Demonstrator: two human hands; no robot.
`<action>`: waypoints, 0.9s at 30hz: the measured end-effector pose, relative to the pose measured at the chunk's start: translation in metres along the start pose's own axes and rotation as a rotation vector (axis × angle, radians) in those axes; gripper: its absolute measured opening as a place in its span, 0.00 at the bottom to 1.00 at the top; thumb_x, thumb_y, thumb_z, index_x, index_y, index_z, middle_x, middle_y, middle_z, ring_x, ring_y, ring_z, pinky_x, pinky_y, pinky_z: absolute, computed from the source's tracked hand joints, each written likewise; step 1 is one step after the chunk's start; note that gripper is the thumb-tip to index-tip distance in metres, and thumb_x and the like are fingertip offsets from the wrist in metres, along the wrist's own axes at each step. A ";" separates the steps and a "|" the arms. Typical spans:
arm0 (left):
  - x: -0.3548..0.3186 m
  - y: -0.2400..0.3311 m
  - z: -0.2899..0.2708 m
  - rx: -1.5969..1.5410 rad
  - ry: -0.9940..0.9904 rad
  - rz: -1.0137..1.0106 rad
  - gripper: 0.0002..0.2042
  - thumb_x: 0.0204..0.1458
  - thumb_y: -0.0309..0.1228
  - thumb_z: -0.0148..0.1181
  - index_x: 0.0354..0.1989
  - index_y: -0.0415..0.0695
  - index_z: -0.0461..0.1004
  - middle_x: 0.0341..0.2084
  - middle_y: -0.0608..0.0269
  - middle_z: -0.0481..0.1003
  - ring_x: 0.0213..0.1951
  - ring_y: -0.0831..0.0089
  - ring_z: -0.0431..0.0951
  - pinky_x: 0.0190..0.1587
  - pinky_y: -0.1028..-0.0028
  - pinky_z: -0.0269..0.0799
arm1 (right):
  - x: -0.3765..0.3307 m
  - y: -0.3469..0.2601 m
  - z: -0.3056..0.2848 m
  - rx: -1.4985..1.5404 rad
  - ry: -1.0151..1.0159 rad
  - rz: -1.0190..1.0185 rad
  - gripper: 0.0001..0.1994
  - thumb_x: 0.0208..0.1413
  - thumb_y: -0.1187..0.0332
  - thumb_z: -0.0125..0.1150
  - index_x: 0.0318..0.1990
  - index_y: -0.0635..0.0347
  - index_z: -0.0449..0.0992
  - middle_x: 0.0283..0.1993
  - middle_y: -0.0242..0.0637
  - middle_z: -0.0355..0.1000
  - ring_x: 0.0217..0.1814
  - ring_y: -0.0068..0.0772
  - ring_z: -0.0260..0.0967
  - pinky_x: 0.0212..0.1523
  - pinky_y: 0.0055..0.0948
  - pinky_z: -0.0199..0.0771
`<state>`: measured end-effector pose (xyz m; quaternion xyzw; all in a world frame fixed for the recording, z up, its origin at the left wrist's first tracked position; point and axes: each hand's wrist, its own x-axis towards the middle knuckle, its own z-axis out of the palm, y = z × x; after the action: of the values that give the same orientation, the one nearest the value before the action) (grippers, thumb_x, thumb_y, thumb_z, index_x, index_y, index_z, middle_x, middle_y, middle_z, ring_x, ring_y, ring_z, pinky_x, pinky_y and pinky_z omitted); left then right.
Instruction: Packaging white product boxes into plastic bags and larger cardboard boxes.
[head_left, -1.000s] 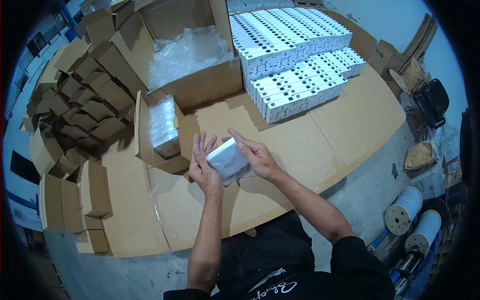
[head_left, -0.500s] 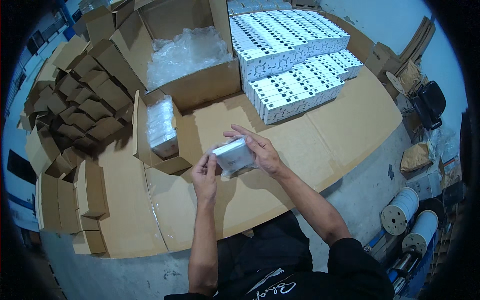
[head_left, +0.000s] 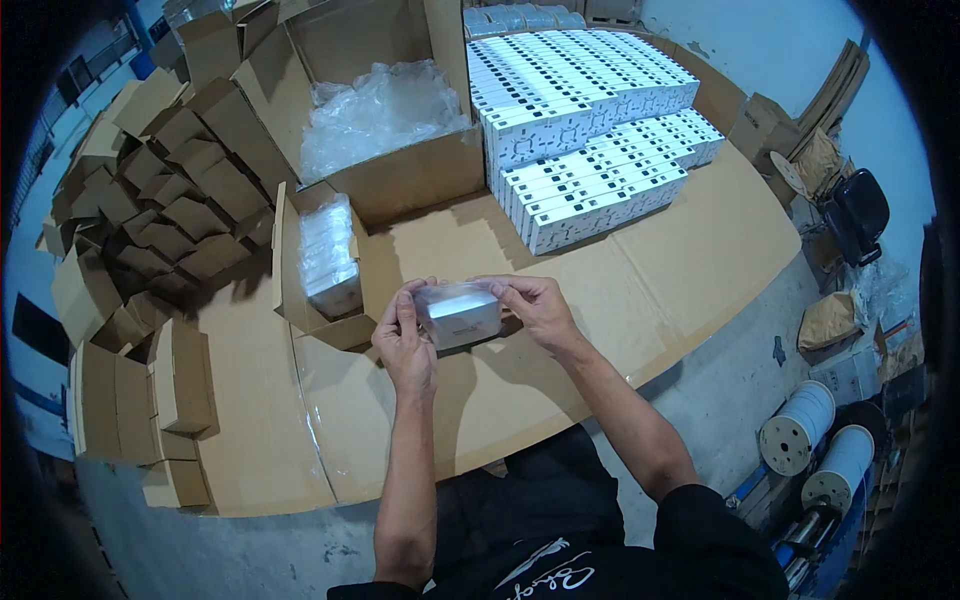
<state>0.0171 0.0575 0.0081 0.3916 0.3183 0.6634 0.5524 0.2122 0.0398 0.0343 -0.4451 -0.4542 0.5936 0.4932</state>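
Between my two hands is a small white box in a clear plastic bag (head_left: 463,318), held above the cardboard-covered table. My left hand (head_left: 405,335) pinches the bag's left side, thumb on top. At the opposite corner, my right hand (head_left: 535,312) grips the plastic between thumb and fingers. Just left of my hands stands an open brown carton (head_left: 288,270), and inside it is a row of bagged white boxes (head_left: 330,258). Behind that carton, a large open box (head_left: 420,172) holds a heap of clear plastic bags (head_left: 375,115).
White printed boxes (head_left: 590,200) are stacked in long rows at the far right of the table (head_left: 690,265). Many folded brown cartons (head_left: 185,200) pile up on the left, with several more (head_left: 180,375) nearer. Cable spools (head_left: 797,428) and a black chair (head_left: 857,215) are on the floor at right.
The bagged box has turned from a tilt to nearly level. My right hand has shifted from spread along its side to pinching the bag's upper right corner.
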 end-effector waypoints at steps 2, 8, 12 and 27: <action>0.002 0.001 -0.001 -0.071 -0.053 0.017 0.18 0.69 0.37 0.52 0.56 0.34 0.74 0.50 0.51 0.78 0.52 0.67 0.78 0.58 0.68 0.74 | -0.001 -0.001 0.002 0.038 -0.032 -0.042 0.16 0.69 0.64 0.58 0.55 0.67 0.80 0.47 0.33 0.80 0.50 0.21 0.74 0.51 0.23 0.78; -0.013 0.017 0.012 0.239 -0.093 -0.061 0.13 0.62 0.26 0.62 0.52 0.33 0.76 0.49 0.51 0.79 0.50 0.70 0.78 0.53 0.70 0.75 | -0.002 0.014 0.014 0.173 0.044 -0.200 0.14 0.65 0.70 0.62 0.55 0.67 0.80 0.46 0.37 0.79 0.45 0.20 0.72 0.47 0.21 0.76; -0.010 0.010 -0.015 0.355 -0.182 -0.169 0.11 0.57 0.22 0.66 0.48 0.34 0.79 0.49 0.53 0.79 0.46 0.73 0.79 0.50 0.73 0.76 | 0.000 0.017 0.000 -0.071 -0.120 -0.194 0.15 0.63 0.74 0.63 0.56 0.68 0.79 0.50 0.39 0.78 0.49 0.23 0.73 0.48 0.22 0.74; -0.008 -0.018 0.003 0.183 0.079 -0.008 0.13 0.60 0.27 0.64 0.50 0.41 0.70 0.37 0.66 0.72 0.38 0.82 0.72 0.38 0.77 0.70 | -0.002 0.012 0.006 -0.258 0.089 -0.471 0.13 0.60 0.85 0.53 0.49 0.66 0.75 0.53 0.38 0.73 0.44 0.24 0.72 0.48 0.26 0.74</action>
<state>0.0287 0.0532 -0.0069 0.4127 0.4008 0.6442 0.5040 0.2046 0.0356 0.0238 -0.4120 -0.5952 0.3794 0.5763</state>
